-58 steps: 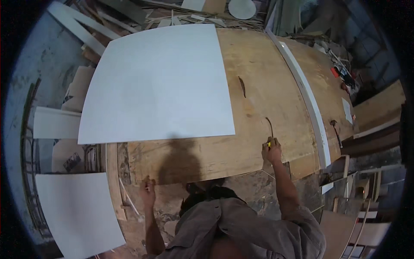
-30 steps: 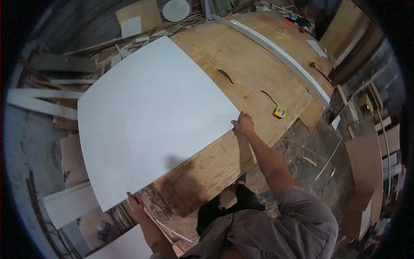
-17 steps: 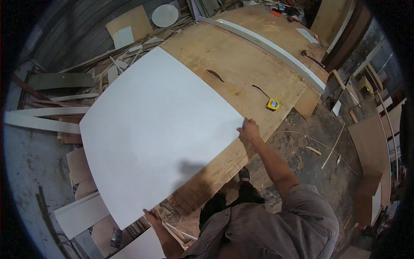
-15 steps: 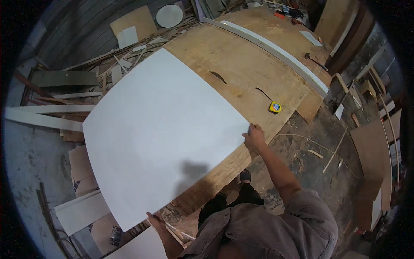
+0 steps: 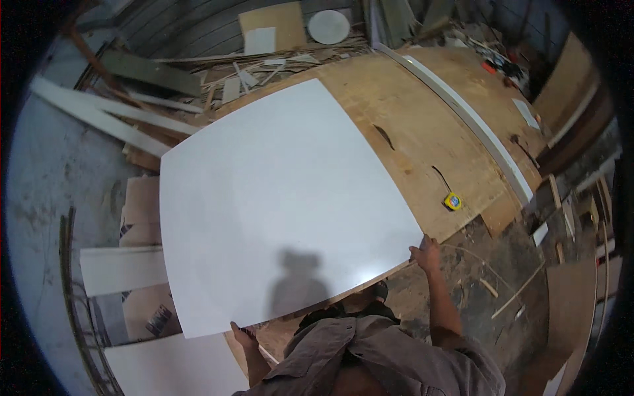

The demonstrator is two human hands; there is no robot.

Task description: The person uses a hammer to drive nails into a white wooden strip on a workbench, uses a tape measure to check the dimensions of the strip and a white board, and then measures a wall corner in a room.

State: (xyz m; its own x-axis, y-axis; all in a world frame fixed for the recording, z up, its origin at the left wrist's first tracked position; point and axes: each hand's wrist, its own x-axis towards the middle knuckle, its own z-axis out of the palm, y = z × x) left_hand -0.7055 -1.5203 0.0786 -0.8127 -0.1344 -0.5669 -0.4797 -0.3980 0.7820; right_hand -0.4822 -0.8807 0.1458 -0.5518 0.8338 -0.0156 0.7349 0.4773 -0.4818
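Note:
A large white panel (image 5: 277, 191) lies over a wooden work table (image 5: 356, 86), covering its left part. My left hand (image 5: 244, 335) grips the panel's near edge towards its left corner, thumb on top and the other fingers underneath. At the near right corner my right hand (image 5: 426, 254) is closed on the panel too. To the right of the panel a yellow tape measure (image 5: 452, 201) rests on the bare wood. A thin dark curved piece (image 5: 383, 136) lies close to the panel's right edge.
A long white strip (image 5: 462, 119) crosses the table on the right. Beyond it lies a hammer (image 5: 525, 150). Wood offcuts (image 5: 247, 76) pile up behind the panel. White boards (image 5: 119, 119) jut out at the left, and another white panel (image 5: 178, 366) is at the lower left. Sticks (image 5: 518, 290) litter the floor.
The white panel has shifted towards me, and its near edge now reaches the table's front edge. Both hands keep their hold. My view has turned, swinging the surroundings to the right.

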